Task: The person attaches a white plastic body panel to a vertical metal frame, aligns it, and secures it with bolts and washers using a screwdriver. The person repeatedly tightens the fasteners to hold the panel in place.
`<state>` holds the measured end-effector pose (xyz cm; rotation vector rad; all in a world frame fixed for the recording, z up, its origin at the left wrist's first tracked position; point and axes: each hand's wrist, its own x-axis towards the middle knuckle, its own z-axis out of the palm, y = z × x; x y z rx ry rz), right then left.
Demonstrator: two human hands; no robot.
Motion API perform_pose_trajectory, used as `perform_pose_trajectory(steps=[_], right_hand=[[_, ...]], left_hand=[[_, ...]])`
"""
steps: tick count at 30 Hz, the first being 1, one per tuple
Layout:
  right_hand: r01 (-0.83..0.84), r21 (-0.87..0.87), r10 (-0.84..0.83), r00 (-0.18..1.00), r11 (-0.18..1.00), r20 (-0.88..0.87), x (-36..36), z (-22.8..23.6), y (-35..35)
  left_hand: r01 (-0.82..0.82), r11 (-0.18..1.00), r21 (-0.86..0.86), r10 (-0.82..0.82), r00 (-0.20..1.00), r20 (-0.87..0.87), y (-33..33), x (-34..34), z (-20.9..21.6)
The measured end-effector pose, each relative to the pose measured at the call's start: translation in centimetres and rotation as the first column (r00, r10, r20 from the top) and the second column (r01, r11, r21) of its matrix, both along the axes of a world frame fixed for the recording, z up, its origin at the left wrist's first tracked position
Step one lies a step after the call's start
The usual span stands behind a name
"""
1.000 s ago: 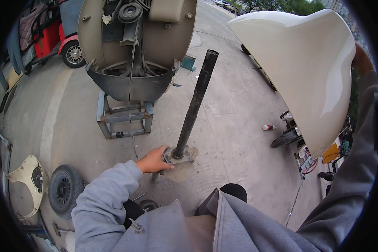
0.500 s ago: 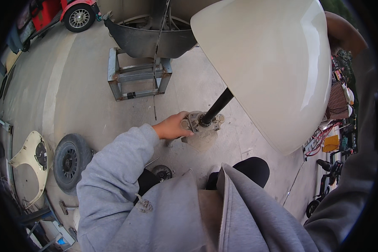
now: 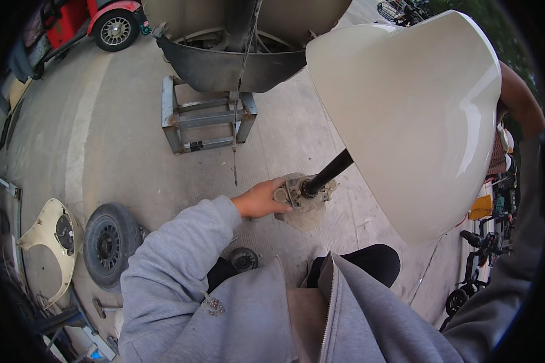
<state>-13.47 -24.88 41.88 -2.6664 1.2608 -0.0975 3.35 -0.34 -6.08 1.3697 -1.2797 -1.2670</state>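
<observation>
A large glossy cream fender stands tilted at the right, in front of me. A black tube slants out from under its edge, down to a dirty metal fork bracket low between my knees. My left hand is closed around the left side of that bracket, thumb on top. My right wrist reaches behind the fender's far right edge, where the panel hides the fingers. A greyish, dirty flat piece shows just under the bracket.
Ahead, a scooter body rests above a steel frame stand, with a thin cable hanging down. On the left lie a wheel, a cream panel and a hammer. Near my knee is a small round part. Parked scooters line the right.
My view has shifted, so the scene sits lower and slightly right. The fender now leans lower, with its upper rim in view. My left hand keeps its grip on the bracket.
</observation>
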Motion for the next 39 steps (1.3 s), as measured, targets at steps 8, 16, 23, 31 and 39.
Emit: perform_pose_trajectory(steps=[8,16,23,31,39], right_hand=[[0.019,-0.012,-0.019,0.999,1.000,-0.034,-0.9,0.9,1.0],[0.044,-0.023,-0.045,0.998,0.999,-0.050,-1.9,1.7,1.1],[0.050,-0.022,-0.052,0.996,0.998,-0.073,-2.4,1.8,1.0],[0.019,-0.023,-0.022,0.992,1.000,-0.124,-2.9,2.4,2.2],[0.125,-0.010,-0.124,0.975,0.992,-0.187,-0.9,-2.4,3.4]], left_hand=[[-0.001,0.998,-0.065,-0.001,0.999,-0.044,0.3,0.0,0.1],[0.002,0.998,-0.060,-0.005,0.999,-0.054,0.3,0.1,0.8],[0.017,0.998,-0.063,-0.019,1.000,-0.023,0.4,0.1,0.8],[0.013,0.998,-0.059,-0.015,0.999,-0.032,0.4,0.1,1.1],[-0.003,0.997,-0.072,0.007,0.998,0.054,0.7,-0.2,1.5]])
